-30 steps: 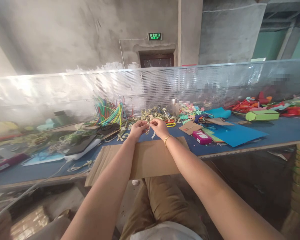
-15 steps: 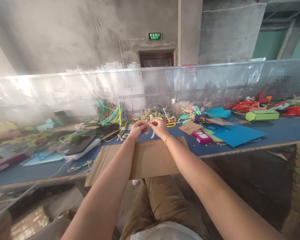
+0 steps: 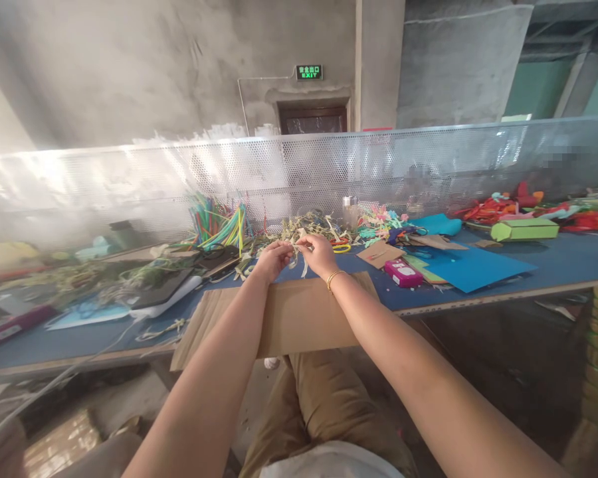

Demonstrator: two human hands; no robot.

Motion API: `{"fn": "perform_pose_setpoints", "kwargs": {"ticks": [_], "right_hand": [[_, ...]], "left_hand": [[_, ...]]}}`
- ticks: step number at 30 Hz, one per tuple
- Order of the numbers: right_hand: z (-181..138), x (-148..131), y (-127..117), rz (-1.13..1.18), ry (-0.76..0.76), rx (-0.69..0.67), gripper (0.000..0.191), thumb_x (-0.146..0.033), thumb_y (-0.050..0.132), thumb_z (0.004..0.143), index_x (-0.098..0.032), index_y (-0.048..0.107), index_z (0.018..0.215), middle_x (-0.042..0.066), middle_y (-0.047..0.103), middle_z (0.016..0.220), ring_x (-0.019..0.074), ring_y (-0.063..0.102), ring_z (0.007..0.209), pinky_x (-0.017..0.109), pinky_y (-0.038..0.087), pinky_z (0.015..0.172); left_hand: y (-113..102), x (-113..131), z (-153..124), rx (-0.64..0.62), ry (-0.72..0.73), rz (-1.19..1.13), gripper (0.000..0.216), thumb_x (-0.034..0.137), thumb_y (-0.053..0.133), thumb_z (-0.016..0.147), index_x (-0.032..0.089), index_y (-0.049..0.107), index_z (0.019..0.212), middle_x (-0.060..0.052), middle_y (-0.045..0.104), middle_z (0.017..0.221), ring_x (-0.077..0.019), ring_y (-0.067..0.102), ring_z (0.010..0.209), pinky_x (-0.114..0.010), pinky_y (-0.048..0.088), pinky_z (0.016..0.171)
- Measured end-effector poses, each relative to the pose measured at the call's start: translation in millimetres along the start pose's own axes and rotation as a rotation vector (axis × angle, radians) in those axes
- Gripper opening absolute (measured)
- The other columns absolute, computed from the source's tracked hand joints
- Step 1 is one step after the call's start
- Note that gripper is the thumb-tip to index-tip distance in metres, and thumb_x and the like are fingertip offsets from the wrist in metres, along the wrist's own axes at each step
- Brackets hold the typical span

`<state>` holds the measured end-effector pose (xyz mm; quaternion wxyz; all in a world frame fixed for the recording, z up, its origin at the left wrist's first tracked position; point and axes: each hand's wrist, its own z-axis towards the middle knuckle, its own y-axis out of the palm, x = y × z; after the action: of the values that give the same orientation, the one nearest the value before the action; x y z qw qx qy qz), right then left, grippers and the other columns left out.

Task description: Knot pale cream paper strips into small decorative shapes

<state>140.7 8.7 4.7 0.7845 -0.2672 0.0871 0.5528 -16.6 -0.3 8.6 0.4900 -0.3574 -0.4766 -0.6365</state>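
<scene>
Both of my arms reach forward over a brown cardboard sheet [image 3: 299, 318] on the blue table [image 3: 553, 262]. My left hand [image 3: 272, 259] and my right hand [image 3: 319, 254] meet above its far edge, fingers pinched together on a thin pale strip [image 3: 299, 255] whose ends hang down between them. A gold bracelet sits on my right wrist. Just beyond the hands lies a heap of pale dried strips [image 3: 309, 229].
A perforated metal screen [image 3: 428, 159] runs along the table's back. A bundle of coloured straws [image 3: 219, 222], a pink box [image 3: 402, 272], blue paper [image 3: 471, 269], a green box [image 3: 523, 229] and bright paper pieces lie around. A dark flat device [image 3: 164, 289] lies at left.
The hands have barely shifted; the fingers keep working the pale strip in the same spot.
</scene>
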Motion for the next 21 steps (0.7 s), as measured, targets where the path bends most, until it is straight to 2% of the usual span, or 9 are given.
{"fn": "perform_pose_setpoints", "kwargs": {"ticks": [4,9,12,17,21], "right_hand": [[0,-6,-3,-0.179,-0.117,-0.054,0.017,-0.011,0.058,0.079,-0.023,0.068,0.085,0.005,0.063,0.092,0.0224,0.052,0.099,0.036,0.038,0.092],[1,-9,-4,-0.248,-0.158,-0.079,0.014,-0.015,0.06,0.08,-0.023,0.07,0.084,0.006,0.063,0.095,0.0228,0.051,0.098,0.037,0.037,0.091],[1,-8,-4,-0.242,-0.125,-0.058,0.006,-0.024,0.064,0.082,-0.023,0.07,0.081,0.005,0.065,0.091,0.0232,0.052,0.094,0.037,0.037,0.088],[2,-1,-2,-0.163,0.009,0.017,0.01,-0.03,0.068,0.079,-0.022,0.068,0.074,0.005,0.067,0.087,0.0221,0.056,0.092,0.035,0.038,0.089],[3,7,0,-0.077,0.079,-0.025,0.011,-0.032,0.071,0.075,-0.022,0.067,0.072,0.002,0.068,0.087,0.0199,0.059,0.091,0.034,0.041,0.088]], "left_hand": [[-1,1,1,0.002,-0.013,-0.015,0.02,0.016,0.076,0.059,0.015,0.059,0.07,0.002,0.058,0.058,-0.007,0.054,0.052,-0.017,0.041,0.047],[1,-1,1,0.017,0.005,0.001,0.021,0.016,0.076,0.057,0.015,0.059,0.068,0.001,0.058,0.058,-0.0072,0.053,0.05,-0.018,0.04,0.046],[2,-1,0,0.023,0.017,0.022,0.021,0.018,0.076,0.057,0.015,0.059,0.067,0.001,0.058,0.057,-0.0068,0.052,0.048,-0.017,0.037,0.044],[2,-1,-1,0.01,0.029,0.094,0.021,0.019,0.078,0.055,0.016,0.062,0.068,0.002,0.058,0.056,-0.0066,0.051,0.049,-0.017,0.035,0.044],[1,-2,-2,-0.009,0.036,0.177,0.02,0.019,0.078,0.055,0.015,0.065,0.069,0.001,0.058,0.054,-0.0066,0.048,0.045,-0.018,0.033,0.042]]}}
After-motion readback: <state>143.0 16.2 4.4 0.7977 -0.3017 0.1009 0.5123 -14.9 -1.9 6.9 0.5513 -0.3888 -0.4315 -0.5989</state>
